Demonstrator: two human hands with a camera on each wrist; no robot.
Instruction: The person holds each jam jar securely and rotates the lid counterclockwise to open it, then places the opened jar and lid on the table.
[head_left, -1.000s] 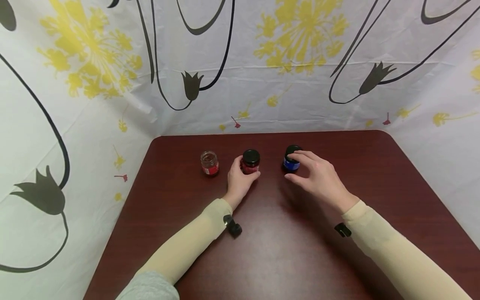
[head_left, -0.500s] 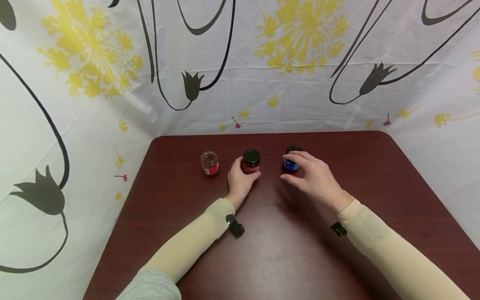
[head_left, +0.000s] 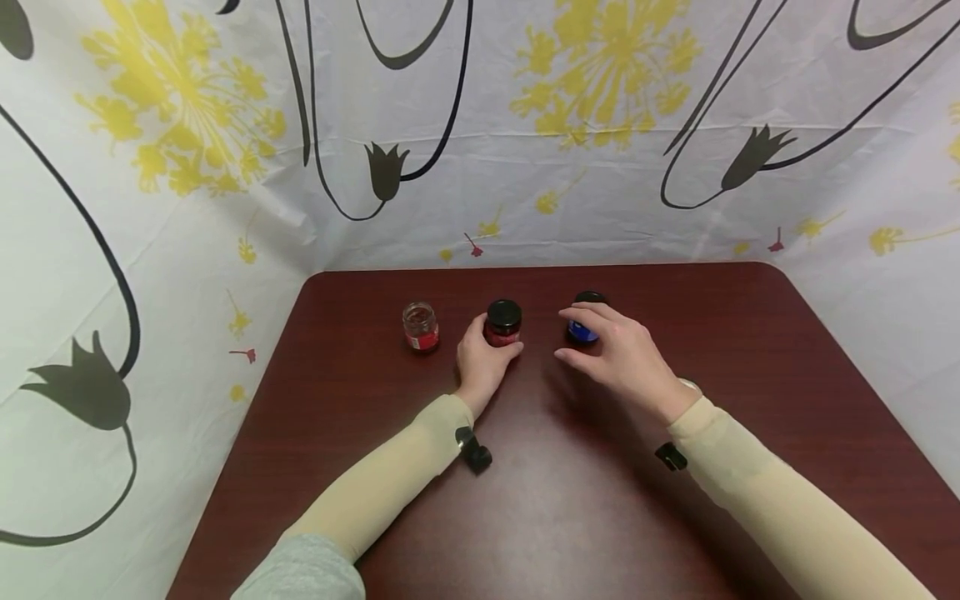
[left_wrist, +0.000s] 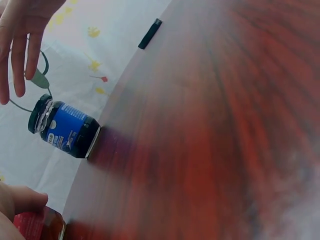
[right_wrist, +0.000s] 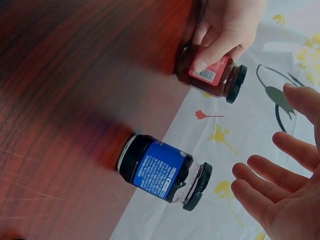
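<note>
My left hand [head_left: 482, 363] grips a small jar [head_left: 503, 323] with a black lid and a red label, upright on the table. In the right wrist view its thumb lies across the label of this jar [right_wrist: 212, 72]. My right hand [head_left: 626, 354] is beside a blue-labelled jar [head_left: 582, 332], thumb and fingers apart with nothing between them. This dark-filled jar [right_wrist: 159, 168] has its black lid on and stands on the table. In the left wrist view, the right hand's fingers [left_wrist: 19, 65] hang near its lid.
An uncovered glass jar [head_left: 420, 327] with a red label stands left of my left hand. A pale round edge [head_left: 690, 385] shows behind my right wrist; a flat dark object [left_wrist: 150, 33] lies on the table [head_left: 517, 517]. A patterned cloth [head_left: 525, 200] hangs behind.
My right hand has drifted slightly left, now covering more of the blue-labelled jar in the head view. The pale edge has come into sight behind its wrist. My left hand keeps its grip.
</note>
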